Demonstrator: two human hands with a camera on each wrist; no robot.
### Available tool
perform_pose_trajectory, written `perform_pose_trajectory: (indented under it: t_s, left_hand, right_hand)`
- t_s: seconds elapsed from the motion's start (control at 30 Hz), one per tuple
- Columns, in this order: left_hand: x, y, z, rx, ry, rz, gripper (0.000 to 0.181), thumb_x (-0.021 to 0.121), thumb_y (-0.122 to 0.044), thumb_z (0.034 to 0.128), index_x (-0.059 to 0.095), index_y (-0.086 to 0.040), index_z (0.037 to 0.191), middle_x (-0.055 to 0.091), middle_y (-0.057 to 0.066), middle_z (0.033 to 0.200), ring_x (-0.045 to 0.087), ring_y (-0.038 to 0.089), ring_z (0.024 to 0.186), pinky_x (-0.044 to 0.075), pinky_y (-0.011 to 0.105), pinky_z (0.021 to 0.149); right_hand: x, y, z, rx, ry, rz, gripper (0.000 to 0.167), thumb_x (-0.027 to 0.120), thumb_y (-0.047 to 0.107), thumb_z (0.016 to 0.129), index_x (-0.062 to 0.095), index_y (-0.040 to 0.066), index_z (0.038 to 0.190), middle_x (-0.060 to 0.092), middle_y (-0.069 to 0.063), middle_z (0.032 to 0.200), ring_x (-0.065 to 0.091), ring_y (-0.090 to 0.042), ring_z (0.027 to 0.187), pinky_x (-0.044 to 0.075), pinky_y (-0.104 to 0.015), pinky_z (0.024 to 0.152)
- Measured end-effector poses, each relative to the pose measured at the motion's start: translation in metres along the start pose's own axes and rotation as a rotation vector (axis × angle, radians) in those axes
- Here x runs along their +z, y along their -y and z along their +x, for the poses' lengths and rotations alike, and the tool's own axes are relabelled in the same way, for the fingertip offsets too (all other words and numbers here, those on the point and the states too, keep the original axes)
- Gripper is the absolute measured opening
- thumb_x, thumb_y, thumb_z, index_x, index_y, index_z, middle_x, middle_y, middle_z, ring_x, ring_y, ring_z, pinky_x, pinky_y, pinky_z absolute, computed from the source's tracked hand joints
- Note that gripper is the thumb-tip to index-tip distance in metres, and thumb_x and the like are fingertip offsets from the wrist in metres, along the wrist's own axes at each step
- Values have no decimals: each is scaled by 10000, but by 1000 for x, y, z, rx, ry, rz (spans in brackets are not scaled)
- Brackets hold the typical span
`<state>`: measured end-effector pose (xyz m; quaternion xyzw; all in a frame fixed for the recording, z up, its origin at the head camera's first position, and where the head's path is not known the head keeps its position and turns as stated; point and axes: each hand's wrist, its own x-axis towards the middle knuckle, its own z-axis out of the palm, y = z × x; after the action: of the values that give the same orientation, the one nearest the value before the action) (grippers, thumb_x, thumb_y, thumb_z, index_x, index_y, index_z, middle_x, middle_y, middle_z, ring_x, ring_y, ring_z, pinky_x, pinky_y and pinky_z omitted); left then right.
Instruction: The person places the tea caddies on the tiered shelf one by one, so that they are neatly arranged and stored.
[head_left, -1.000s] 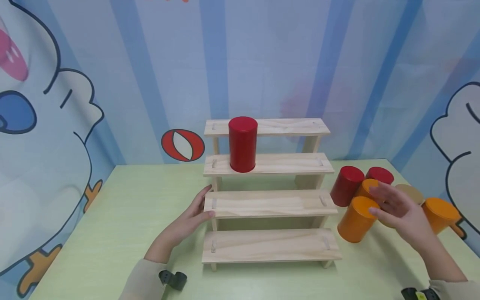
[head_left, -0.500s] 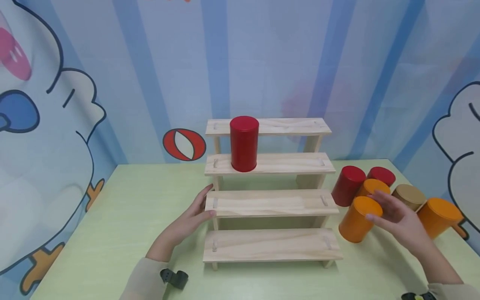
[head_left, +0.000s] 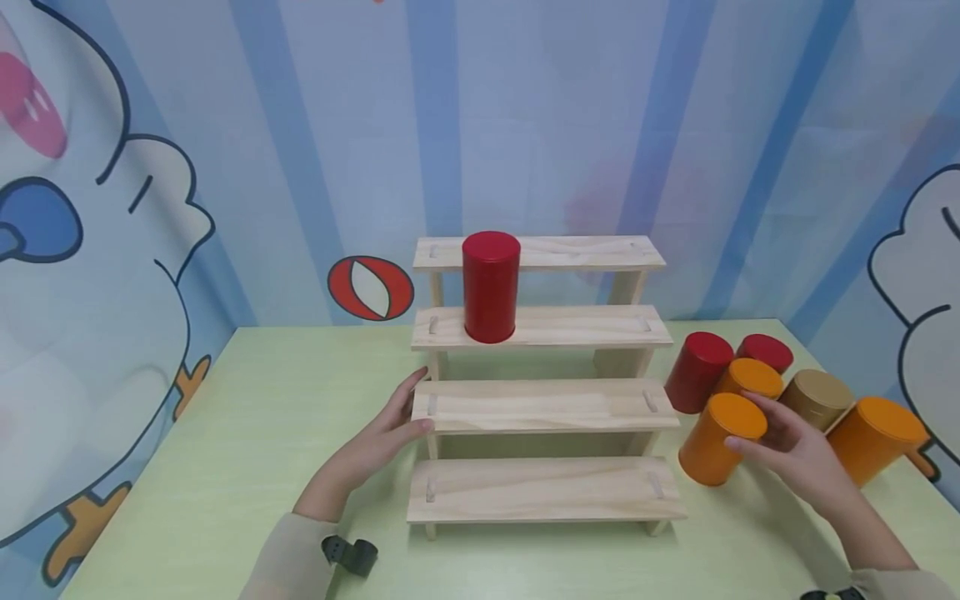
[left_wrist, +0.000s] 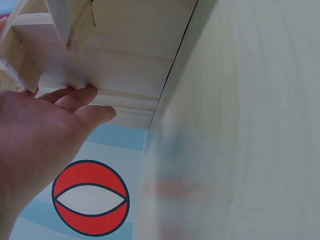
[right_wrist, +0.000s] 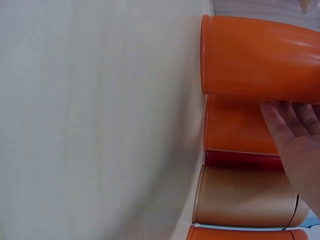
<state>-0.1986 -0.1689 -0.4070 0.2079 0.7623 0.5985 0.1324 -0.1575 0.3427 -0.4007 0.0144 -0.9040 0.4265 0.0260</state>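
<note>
A four-tier wooden display rack [head_left: 543,406] stands mid-table. At its left side, my left hand [head_left: 381,437] holds the second-lowest shelf, thumb at the front corner and fingers behind. Those fingers [left_wrist: 77,100] meet the rack's wood in the left wrist view. My right hand [head_left: 798,450] is at the right side of the front orange canister [head_left: 712,446], thumb near its front and fingers reaching behind. In the right wrist view, the extended fingers [right_wrist: 280,125] lie along that canister's side; the thumb is hidden there. One red canister [head_left: 491,287] stands upright on the second-highest shelf.
Right of the rack cluster two red canisters [head_left: 697,375], a second orange canister [head_left: 750,379], a gold canister [head_left: 817,398] and another orange one at far right. A blue striped cartoon backdrop [head_left: 540,125] rises behind the pale green table [head_left: 315,375].
My right hand has moved left and down to the front orange canister, uncovering the gold one. The left hand keeps its place on the rack; the canisters have not visibly moved.
</note>
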Motion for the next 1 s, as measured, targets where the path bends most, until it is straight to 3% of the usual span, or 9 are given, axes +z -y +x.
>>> perform_pose_trajectory:
  t_s: [0.17,0.7,1.0]
  left_hand:
    - [0,0,0,1,0,-6,766,516,-255,993,-1,-210,1556,7,90,1619,31,294,1485,160,533,1161]
    - [-1,3,2,8,8,-15,767,518,-250,993,-1,-206,1556,6,90,1619,23,291,1485,152,530,1163]
    - [-1,3,1,7,1,-8,767,523,-251,992,6,-208,1557,1,83,1621,24,290,1486,157,531,1161]
  right_hand:
    - [0,-1,1,6,-3,10,693,668,282,915,339,-21,1445,486,240,1094,528,134,866,532,-181,718]
    - [-2,2,-2,-8,-25,30,672,660,308,918,362,-17,1426,462,316,1058,517,155,874,523,-162,720]
    - [-16,23,-4,-50,-55,11,697,647,286,929,319,-34,1454,451,306,1072,529,152,868,525,-162,698]
